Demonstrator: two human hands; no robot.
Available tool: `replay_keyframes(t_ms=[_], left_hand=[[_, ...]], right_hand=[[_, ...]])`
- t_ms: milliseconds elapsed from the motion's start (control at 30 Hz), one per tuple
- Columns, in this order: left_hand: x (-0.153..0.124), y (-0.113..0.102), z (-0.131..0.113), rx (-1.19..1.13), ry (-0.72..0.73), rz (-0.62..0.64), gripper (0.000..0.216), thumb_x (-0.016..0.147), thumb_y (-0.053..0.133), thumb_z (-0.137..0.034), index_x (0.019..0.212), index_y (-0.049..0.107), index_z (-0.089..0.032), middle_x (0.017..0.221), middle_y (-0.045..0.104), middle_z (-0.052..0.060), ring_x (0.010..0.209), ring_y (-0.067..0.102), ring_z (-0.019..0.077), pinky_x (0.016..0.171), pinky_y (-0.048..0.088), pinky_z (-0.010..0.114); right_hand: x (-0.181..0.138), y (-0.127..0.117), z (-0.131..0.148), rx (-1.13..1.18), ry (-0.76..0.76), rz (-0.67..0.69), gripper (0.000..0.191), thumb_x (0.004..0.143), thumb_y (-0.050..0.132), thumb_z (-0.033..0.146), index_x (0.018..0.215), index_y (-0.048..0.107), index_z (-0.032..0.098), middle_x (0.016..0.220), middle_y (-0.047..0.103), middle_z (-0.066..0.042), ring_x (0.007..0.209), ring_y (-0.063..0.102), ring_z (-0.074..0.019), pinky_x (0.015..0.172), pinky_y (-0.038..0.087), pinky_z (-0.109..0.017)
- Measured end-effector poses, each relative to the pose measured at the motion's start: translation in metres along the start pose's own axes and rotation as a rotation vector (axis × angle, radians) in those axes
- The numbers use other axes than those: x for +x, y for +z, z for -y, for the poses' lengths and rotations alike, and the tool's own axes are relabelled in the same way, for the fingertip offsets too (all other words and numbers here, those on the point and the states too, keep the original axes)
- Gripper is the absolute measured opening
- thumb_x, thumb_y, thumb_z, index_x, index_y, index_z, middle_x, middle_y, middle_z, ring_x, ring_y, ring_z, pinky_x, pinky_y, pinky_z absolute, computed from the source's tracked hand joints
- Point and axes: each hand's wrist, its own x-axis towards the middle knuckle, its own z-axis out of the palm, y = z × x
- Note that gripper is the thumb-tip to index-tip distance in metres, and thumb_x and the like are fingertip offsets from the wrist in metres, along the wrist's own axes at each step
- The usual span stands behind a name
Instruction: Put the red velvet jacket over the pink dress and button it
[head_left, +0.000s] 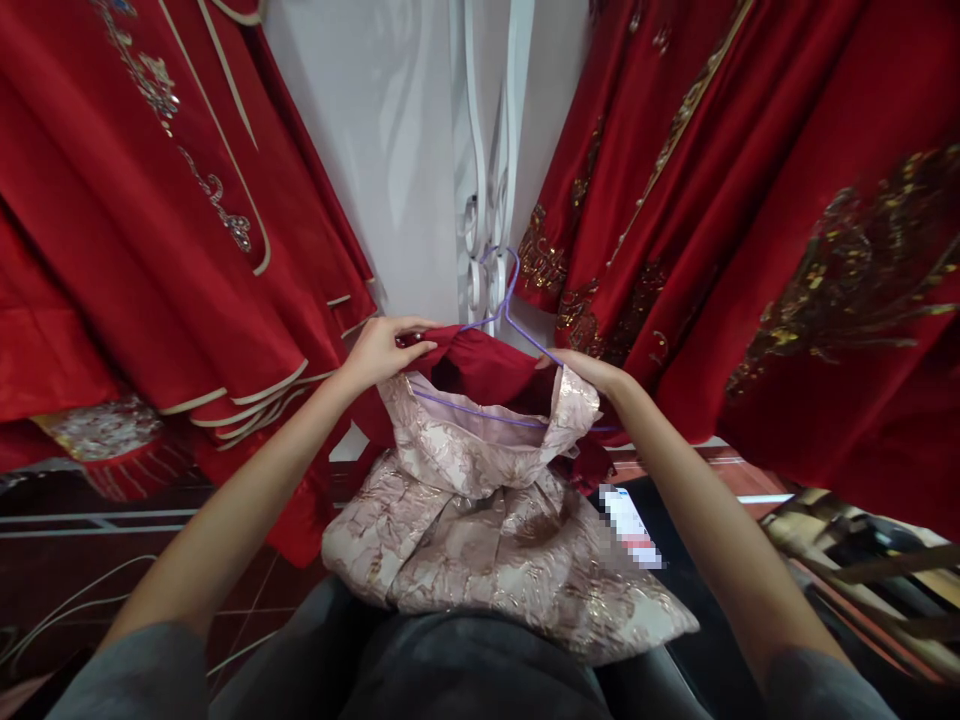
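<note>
A pale pink and gold brocade dress (465, 455) with wide shoulder straps lies bunched over my lap. A purple wire hanger (512, 290) runs through its neckline, hook upward. Dark red cloth (487, 360) is draped over the hanger behind the dress. My left hand (386, 350) pinches the red cloth between thumb and fingers, just above the dress's left strap. At the other shoulder, my right hand (592, 372) is closed around the hanger's arm beside the right strap. Its fingertips are partly hidden by the wire and cloth.
Long red embroidered garments hang at left (225, 210) and right (750, 230). White curled metalwork (480, 200) stands between them against a pale panel. A lit phone screen (634, 525) lies right of the dress. White cables (75, 600) trail on the tiled floor at left.
</note>
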Motion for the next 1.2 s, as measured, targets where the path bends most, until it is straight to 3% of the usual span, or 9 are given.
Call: replay_keyframes(t_ms=[67,167,300,400,600,800,967,1067,1200], left_hand=[[0.002,-0.001,0.001,0.041,-0.021,-0.012,0.028,0.077,0.062,-0.032,0.100,0.070,-0.018,0.097,0.073,0.006,0.084,0.067,0.0192,0.075,0.050,0.029],[0.008,-0.004,-0.004,0.240,-0.017,-0.018,0.020,0.070,0.064,-0.030,0.087,0.067,-0.019,0.080,0.072,0.003,0.075,0.066,0.0202,0.070,0.046,0.029],[0.023,-0.013,-0.021,0.593,-0.022,-0.020,0.009,0.069,0.058,-0.029,0.068,0.058,-0.020,0.056,0.058,0.000,0.062,0.059,0.0216,0.063,0.038,0.030],[0.033,-0.022,-0.029,0.675,-0.089,-0.080,0.010,0.070,0.054,-0.029,0.067,0.057,-0.020,0.059,0.056,0.002,0.068,0.059,0.0230,0.066,0.036,0.031],[0.039,-0.026,-0.024,0.700,-0.250,-0.150,0.014,0.073,0.053,-0.030,0.077,0.060,-0.018,0.068,0.058,0.005,0.077,0.059,0.0260,0.071,0.036,0.032],[0.028,-0.024,0.005,0.702,-0.326,-0.186,0.014,0.073,0.052,-0.031,0.076,0.058,-0.020,0.069,0.058,0.006,0.076,0.058,0.0269,0.070,0.037,0.033],[0.015,-0.022,0.032,0.678,-0.350,-0.203,0.009,0.071,0.053,-0.030,0.072,0.055,-0.021,0.065,0.058,0.005,0.072,0.058,0.0265,0.066,0.037,0.032],[-0.004,-0.013,0.034,0.665,-0.360,-0.340,0.016,0.073,0.051,-0.029,0.085,0.057,-0.020,0.070,0.060,0.005,0.073,0.061,0.0261,0.066,0.038,0.032],[-0.043,0.005,0.029,0.551,-0.299,-0.613,0.042,0.073,0.053,-0.026,0.112,0.049,-0.013,0.088,0.064,0.007,0.081,0.064,0.0225,0.072,0.042,0.030]], right_hand=[[-0.001,-0.002,0.004,0.011,-0.053,-0.044,0.019,0.065,0.061,0.030,0.072,0.045,0.022,0.060,0.050,0.005,0.056,0.046,-0.0127,0.057,0.042,-0.025],[-0.007,-0.005,0.012,-0.090,-0.328,-0.254,0.024,0.060,0.054,0.019,0.077,0.037,0.023,0.071,0.047,0.004,0.064,0.046,-0.0126,0.062,0.041,-0.025],[-0.028,-0.005,0.028,-0.554,-0.621,-0.507,0.024,0.068,0.047,0.012,0.090,0.044,0.021,0.093,0.055,-0.004,0.085,0.053,-0.0192,0.074,0.042,-0.031],[-0.046,-0.005,0.039,-0.789,-0.571,-0.584,0.029,0.075,0.046,0.014,0.103,0.048,0.021,0.104,0.058,-0.008,0.088,0.056,-0.0222,0.066,0.041,-0.031],[-0.065,-0.027,0.038,-0.808,-0.391,-0.714,0.038,0.064,0.050,0.010,0.101,0.051,0.021,0.086,0.059,-0.004,0.070,0.055,-0.0186,0.056,0.036,-0.028],[-0.092,-0.056,0.018,-0.860,-0.238,-0.690,0.037,0.057,0.051,0.008,0.091,0.054,0.022,0.087,0.062,-0.005,0.074,0.057,-0.0213,0.057,0.035,-0.028],[-0.113,-0.067,0.016,-0.960,-0.022,-0.656,0.027,0.064,0.053,0.012,0.089,0.055,0.024,0.092,0.065,-0.008,0.073,0.058,-0.0246,0.056,0.031,-0.030],[-0.129,-0.060,0.025,-0.912,0.021,-0.656,0.022,0.069,0.060,0.019,0.089,0.054,0.025,0.086,0.067,-0.005,0.070,0.057,-0.0219,0.056,0.030,-0.029],[-0.148,-0.032,0.033,-0.699,-0.118,-0.593,0.028,0.073,0.067,0.046,0.078,0.052,0.023,0.070,0.062,0.000,0.060,0.056,-0.0156,0.057,0.036,-0.025]])
